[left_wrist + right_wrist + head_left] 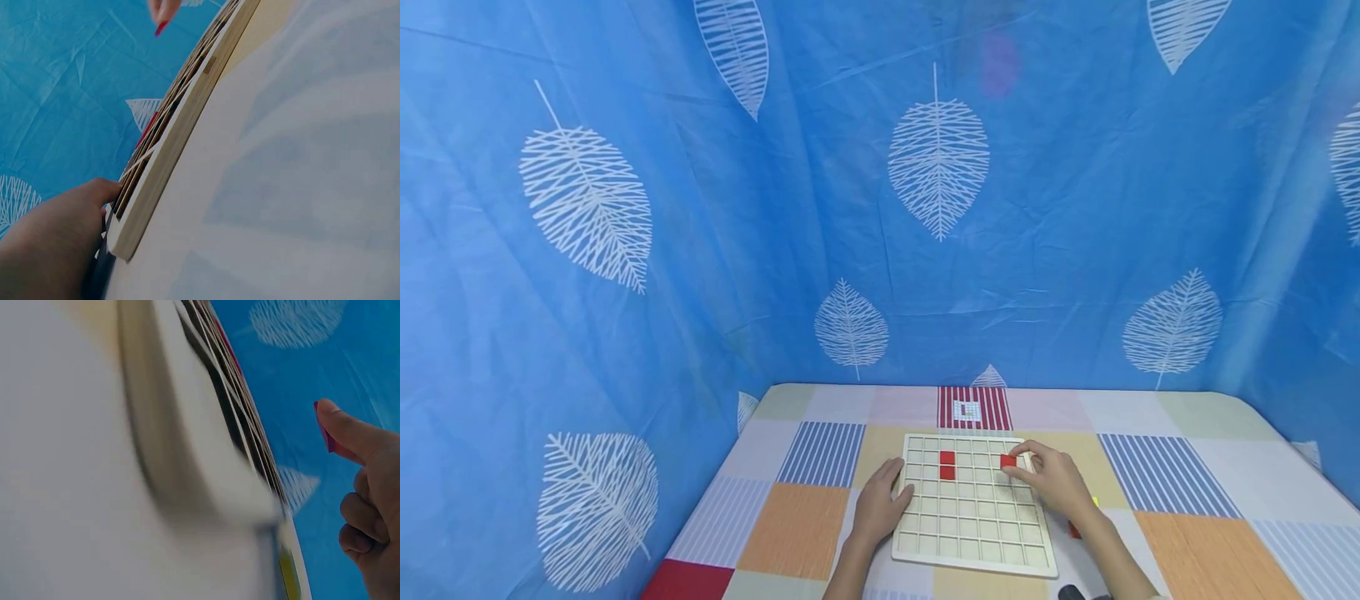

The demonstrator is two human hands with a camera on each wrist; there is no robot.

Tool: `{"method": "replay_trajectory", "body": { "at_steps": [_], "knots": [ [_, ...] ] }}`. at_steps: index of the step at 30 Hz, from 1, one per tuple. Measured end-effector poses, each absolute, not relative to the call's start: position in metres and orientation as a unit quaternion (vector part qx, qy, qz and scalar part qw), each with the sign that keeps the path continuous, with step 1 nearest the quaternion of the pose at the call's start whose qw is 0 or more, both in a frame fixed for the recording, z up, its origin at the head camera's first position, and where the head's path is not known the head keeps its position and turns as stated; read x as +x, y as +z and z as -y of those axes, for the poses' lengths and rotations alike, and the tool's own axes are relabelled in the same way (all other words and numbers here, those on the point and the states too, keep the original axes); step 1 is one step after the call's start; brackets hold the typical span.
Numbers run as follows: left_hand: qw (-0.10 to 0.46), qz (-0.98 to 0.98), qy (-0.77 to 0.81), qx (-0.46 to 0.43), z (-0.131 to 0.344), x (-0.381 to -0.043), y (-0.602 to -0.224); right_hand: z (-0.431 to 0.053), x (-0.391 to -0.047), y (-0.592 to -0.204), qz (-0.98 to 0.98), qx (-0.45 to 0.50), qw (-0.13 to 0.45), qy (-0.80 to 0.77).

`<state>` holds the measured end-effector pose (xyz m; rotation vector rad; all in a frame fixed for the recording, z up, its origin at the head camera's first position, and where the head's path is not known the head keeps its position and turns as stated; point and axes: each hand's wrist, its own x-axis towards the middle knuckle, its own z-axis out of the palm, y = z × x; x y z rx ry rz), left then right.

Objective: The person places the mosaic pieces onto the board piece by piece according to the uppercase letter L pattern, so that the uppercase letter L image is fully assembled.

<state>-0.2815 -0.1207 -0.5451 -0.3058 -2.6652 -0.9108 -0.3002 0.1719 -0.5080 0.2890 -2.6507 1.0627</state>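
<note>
A cream square grid board [958, 527] lies flat on the tablecloth in the head view. Two red square tiles [947, 472] sit one behind the other in its cells, left of centre toward the back. My right hand [1052, 479] pinches another red tile [1008, 461] between thumb and index finger, over the board's back right part. The right wrist view shows this tile [324, 430] held up at the fingertips, the other fingers curled in. My left hand [880, 504] rests along the board's left edge, its fingers fairly straight and the thumb [103, 189] at the rim.
Beside the board's right edge, partly hidden by the right forearm, are red pieces [1074, 530] and a yellow piece [1095, 502]. Behind the board lies a small printed grid card [967, 412]. A patchwork cloth [805, 529] covers the table; blue leaf-patterned curtains [1045, 208] surround it.
</note>
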Motion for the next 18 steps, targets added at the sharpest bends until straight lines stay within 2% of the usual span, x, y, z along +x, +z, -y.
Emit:
{"method": "replay_trajectory", "body": {
  "at_steps": [8,18],
  "knots": [
    [0.15,0.93,-0.319,-0.105,0.121,-0.281,-0.545,-0.116,-0.298,-0.512,0.907,0.139,0.13,0.376],
    [0.143,0.934,-0.315,-0.095,0.122,-0.28,-0.544,-0.088,-0.297,-0.524,0.915,0.15,0.08,0.366]
  ]
}}
